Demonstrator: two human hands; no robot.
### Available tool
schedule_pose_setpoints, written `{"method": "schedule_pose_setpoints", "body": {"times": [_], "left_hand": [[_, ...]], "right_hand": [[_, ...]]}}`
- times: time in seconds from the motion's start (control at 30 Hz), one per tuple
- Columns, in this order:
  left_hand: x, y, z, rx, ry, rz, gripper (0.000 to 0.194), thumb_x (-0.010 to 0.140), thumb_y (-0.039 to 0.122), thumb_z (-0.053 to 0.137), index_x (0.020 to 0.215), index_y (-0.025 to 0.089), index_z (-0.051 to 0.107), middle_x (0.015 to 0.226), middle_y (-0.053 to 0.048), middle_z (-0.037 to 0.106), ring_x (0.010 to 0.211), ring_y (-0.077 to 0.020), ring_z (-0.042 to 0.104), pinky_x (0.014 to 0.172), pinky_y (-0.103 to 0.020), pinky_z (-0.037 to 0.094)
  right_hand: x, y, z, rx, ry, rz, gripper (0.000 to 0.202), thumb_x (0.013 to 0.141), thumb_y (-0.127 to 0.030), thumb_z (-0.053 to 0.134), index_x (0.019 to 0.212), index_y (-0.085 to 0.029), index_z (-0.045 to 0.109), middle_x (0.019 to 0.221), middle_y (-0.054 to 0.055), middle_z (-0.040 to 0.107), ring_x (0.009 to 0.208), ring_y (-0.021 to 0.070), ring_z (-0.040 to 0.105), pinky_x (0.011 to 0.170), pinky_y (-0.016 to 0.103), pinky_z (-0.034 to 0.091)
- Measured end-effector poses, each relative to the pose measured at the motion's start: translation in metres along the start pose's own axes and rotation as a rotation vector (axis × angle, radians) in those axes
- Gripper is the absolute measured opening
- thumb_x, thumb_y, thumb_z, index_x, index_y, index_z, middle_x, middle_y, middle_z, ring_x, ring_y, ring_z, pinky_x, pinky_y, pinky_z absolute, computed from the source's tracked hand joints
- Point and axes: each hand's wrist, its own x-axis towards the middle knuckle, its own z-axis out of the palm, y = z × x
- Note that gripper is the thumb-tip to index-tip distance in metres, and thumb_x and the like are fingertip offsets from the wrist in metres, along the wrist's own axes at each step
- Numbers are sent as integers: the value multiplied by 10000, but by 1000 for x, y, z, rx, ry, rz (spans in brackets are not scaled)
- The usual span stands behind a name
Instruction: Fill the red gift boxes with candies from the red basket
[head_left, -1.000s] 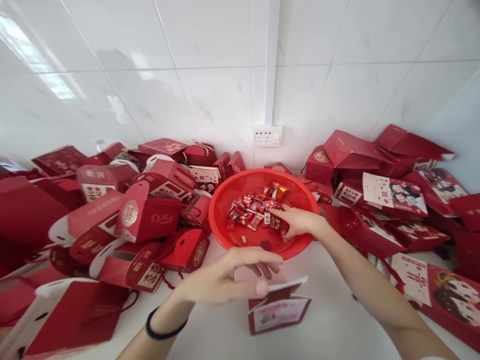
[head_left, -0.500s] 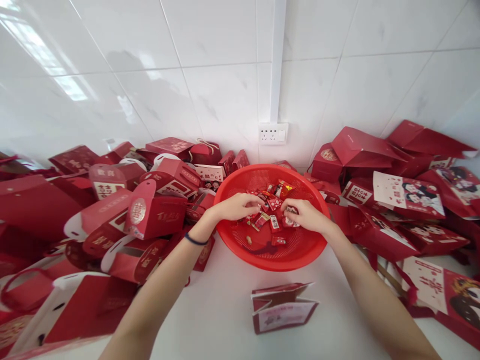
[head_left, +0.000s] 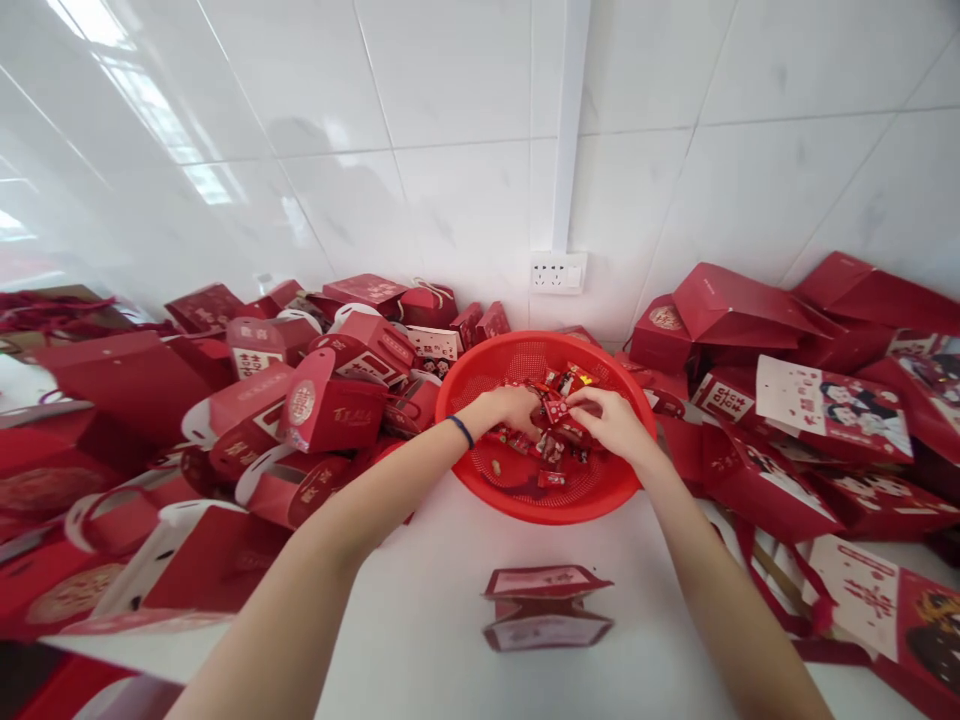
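Observation:
A red plastic basket [head_left: 547, 512] stands on the white table near the wall, with small wrapped candies [head_left: 553, 478] in it. My left hand [head_left: 519, 408] reaches in over the candies, its fingers curled down and their tips partly hidden among the wrappers. Beside it, my right hand [head_left: 606, 418] pinches the edge of a red dotted packet [head_left: 556, 411]. Nearer to me, a small red and white paper box [head_left: 549, 632] stands with its top open, apart from both hands.
Many red gift boxes [head_left: 337, 412] are heaped on the left. More boxes and bags [head_left: 832, 408] lie piled on the right. A socket [head_left: 558, 272] is on the tiled wall [head_left: 465, 200] behind the basket.
My left hand has moved right and deeper into the candies. My right hand has shifted to the dotted packet. The view has turned slightly left.

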Motion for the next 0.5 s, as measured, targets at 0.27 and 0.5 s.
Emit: {"method": "schedule_pose_setpoints", "body": {"times": [0.27, 0.5], "left_hand": [[8, -12, 9, -155, -22, 5, 274, 681, 160, 742, 954, 160, 775, 870, -43, 777, 778, -213, 703, 686, -260, 512], [6, -25, 7, -1108, 343, 302, 405, 692, 131, 689, 1097, 121, 713, 995, -57, 756, 840, -161, 686, 809, -290, 548]], "right_hand": [[12, 7, 7, 176, 149, 19, 70, 774, -226, 674, 822, -242, 724, 924, 47, 801, 856, 243, 757, 861, 399, 594], [14, 15, 10, 339, 159, 130, 296, 725, -354, 811, 975, -224, 720, 878, 64, 801, 829, 260, 766, 775, 404, 605]]}}
